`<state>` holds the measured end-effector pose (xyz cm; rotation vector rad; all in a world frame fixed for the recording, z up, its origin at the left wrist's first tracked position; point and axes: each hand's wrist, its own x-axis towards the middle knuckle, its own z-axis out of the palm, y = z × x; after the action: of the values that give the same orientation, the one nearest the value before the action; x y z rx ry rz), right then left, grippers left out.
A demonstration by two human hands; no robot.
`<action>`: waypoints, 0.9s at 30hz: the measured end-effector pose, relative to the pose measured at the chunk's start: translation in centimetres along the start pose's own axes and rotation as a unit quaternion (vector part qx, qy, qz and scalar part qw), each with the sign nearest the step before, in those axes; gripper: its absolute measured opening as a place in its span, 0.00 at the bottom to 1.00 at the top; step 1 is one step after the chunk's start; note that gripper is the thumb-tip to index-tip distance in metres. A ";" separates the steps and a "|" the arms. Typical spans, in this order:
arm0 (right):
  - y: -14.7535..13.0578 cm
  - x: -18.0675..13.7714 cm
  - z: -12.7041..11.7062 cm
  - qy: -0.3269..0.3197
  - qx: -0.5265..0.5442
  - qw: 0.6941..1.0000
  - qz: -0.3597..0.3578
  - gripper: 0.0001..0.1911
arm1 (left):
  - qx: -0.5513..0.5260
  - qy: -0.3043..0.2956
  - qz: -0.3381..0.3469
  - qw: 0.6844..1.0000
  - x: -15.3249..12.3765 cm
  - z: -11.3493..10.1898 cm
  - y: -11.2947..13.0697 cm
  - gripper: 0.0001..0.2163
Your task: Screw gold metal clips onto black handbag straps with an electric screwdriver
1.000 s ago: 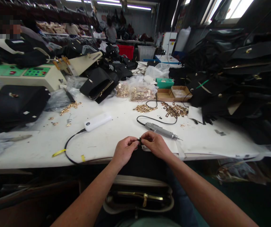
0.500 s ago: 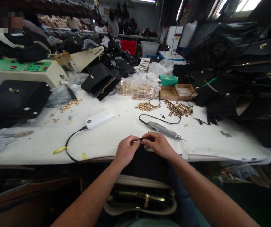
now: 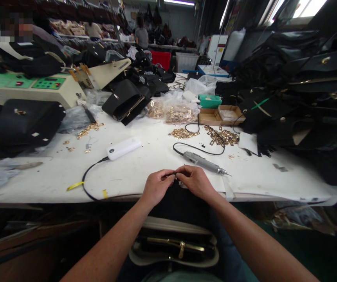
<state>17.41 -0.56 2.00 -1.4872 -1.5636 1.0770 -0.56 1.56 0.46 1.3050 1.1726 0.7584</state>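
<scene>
A black handbag (image 3: 186, 207) lies on my lap against the table edge, its pale-edged mouth and gold zip toward me. At its far end my left hand (image 3: 159, 184) and my right hand (image 3: 196, 180) meet, thumbs and fingertips pinched together. Between them is a small dark piece at the bag's edge, mostly covered by the fingers, so its kind cannot be made out. Just beyond my right hand lies a grey electric screwdriver (image 3: 205, 162) with its bit pointing right. To the left, a white box with a cable (image 3: 124, 149) rests on the table.
Gold metal fittings (image 3: 222, 136) lie in loose piles, with bagged ones (image 3: 181, 113) behind. Cardboard trays (image 3: 231, 113) and a green box (image 3: 209, 101) stand at the back. Black bags (image 3: 124, 102) are heaped on both sides. A green-panelled machine (image 3: 33, 88) stands left; people work farther off.
Both hands stay pinched at the same spot on the bag, with only a slight shift of the fingers. The view has moved a little; the tools and fittings lie as before.
</scene>
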 end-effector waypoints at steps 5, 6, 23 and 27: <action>-0.6 0.0 -0.1 0.000 0.002 1.000 0.009 0.09 | -0.014 -0.004 -0.009 1.000 0.1 -0.1 0.2 0.14; -0.6 0.0 -0.1 0.001 0.000 1.000 0.009 0.09 | -0.016 -0.003 -0.011 1.000 0.1 -0.1 0.2 0.14; -0.9 0.3 0.9 0.050 -0.026 0.998 0.019 0.09 | 0.004 0.017 -0.018 1.000 0.5 0.1 -0.1 0.11; -0.6 0.3 1.0 0.043 -0.020 0.999 0.026 0.09 | 0.016 0.034 -0.019 0.999 0.5 0.3 0.0 0.10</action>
<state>16.27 -0.38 2.11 -1.5877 -1.5018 1.0022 -0.16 1.97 0.31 1.2893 1.2657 0.7644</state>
